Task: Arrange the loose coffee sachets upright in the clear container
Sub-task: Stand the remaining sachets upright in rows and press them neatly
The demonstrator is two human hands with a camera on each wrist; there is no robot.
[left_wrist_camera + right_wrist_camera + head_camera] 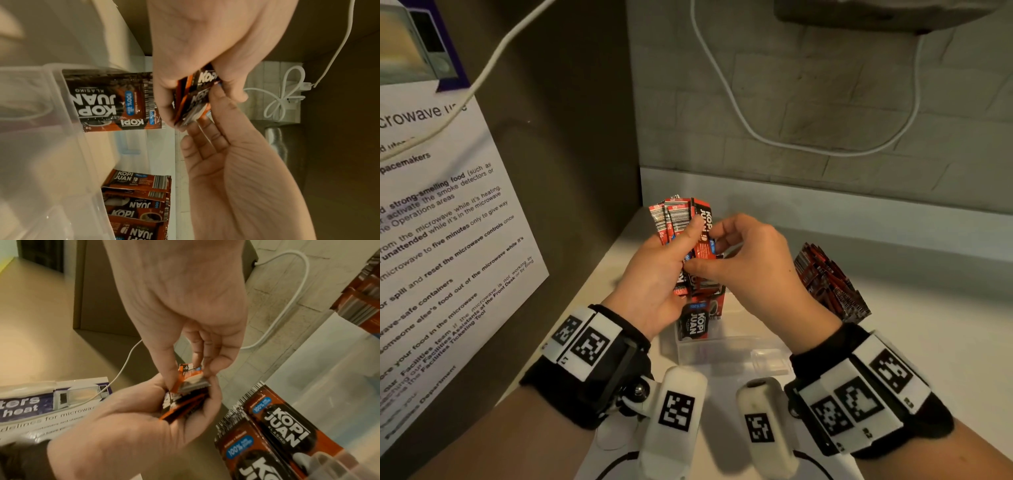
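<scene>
**Sachets squared up by hand above the clear container**

At far left, a microwave notice point(441, 212) hangs on the cabinet side, crossed by a white cable point(726, 89) that loops on along the tiled wall. Next to it, the left hand point(654, 274) is raised over the desk point(928, 308), its grip grasping a fanned bundle of Kopi Juan coffee sachets point(681, 222): the thumb lies across the front faces, the other fingers curl behind, palm turned inward. The right hand point(753, 267) meets it from the other side, thumb and forefinger pinching a single sachet point(190, 378) at the edge of the bundle, the remaining fingers loosely curled; the wrist is cocked so the back of the hand faces up.

Directly below both hands sits the clear container point(722, 349), with a few sachets point(693, 323) already standing against its left end. Further right, a loose pile of sachets point(828, 284) waits on the desk, apart from the container.

The step in hand looks like evening up the bundle before it goes in. Done well, that likely means turning every sachet the same way, tapping the lower edges flush, and keeping the left grip firm low on the bundle while the right slides strays into line. Lowering the set as one block, tight against the sachets already standing, should keep it from slumping. The slick foil could splay if the pinch loosens.
</scene>
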